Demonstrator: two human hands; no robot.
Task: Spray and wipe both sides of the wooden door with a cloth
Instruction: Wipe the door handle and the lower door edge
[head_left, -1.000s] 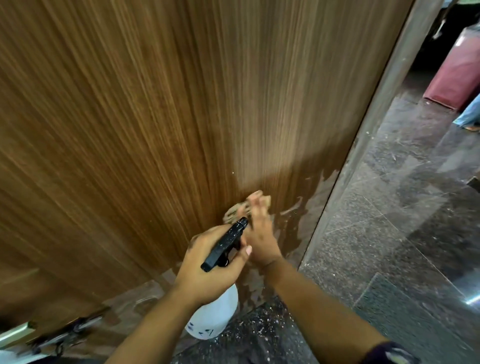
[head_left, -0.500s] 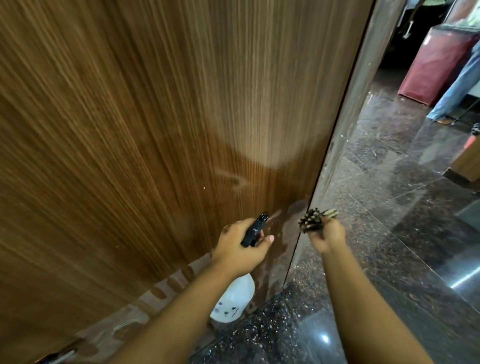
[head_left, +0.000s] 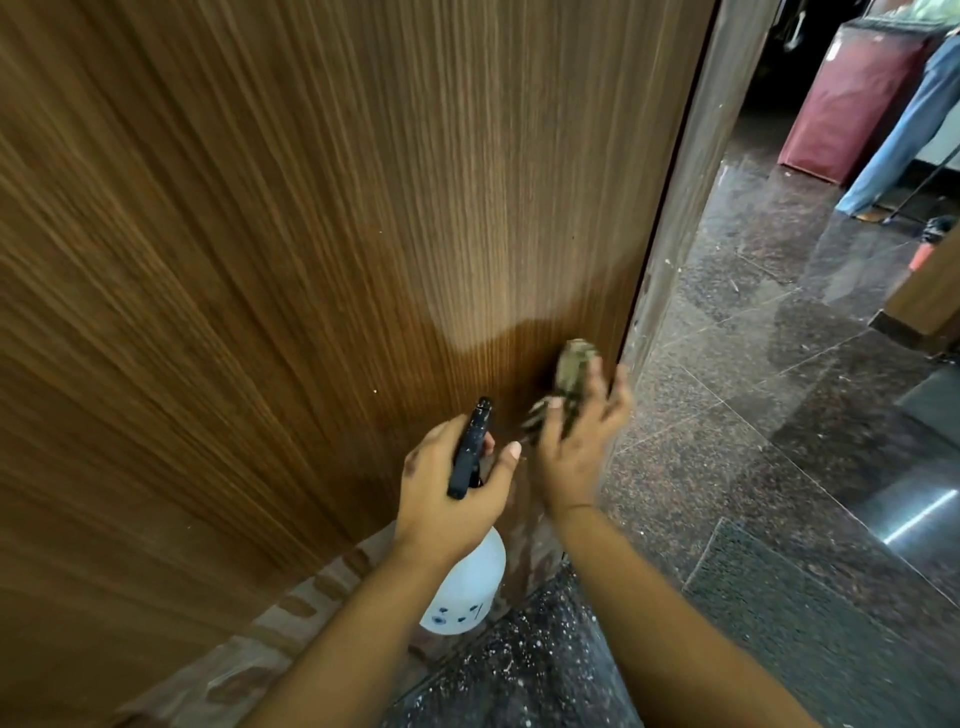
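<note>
Door (head_left: 322, 218): wood-grained, filling the left and centre, free edge at right, a darker damp patch low down by that edge. Cloth (head_left: 571, 366) pressed to that patch under the right hand (head_left: 574, 447), fingers spread over it. Bottle (head_left: 467, 587), white with black trigger, gripped by the left hand (head_left: 452, 493) just beside. Beyond the edge: glossy floor (head_left: 753, 441), red bin (head_left: 852, 98), a person's jeans-clad leg (head_left: 898, 135).

One door (head_left: 311, 234). One spray bottle (head_left: 470, 582) at six o'clock. One cloth (head_left: 571, 371), just right of centre. Two hands: left (head_left: 452, 493), right (head_left: 576, 447). One maroon box (head_left: 852, 98) at two o'clock.
</note>
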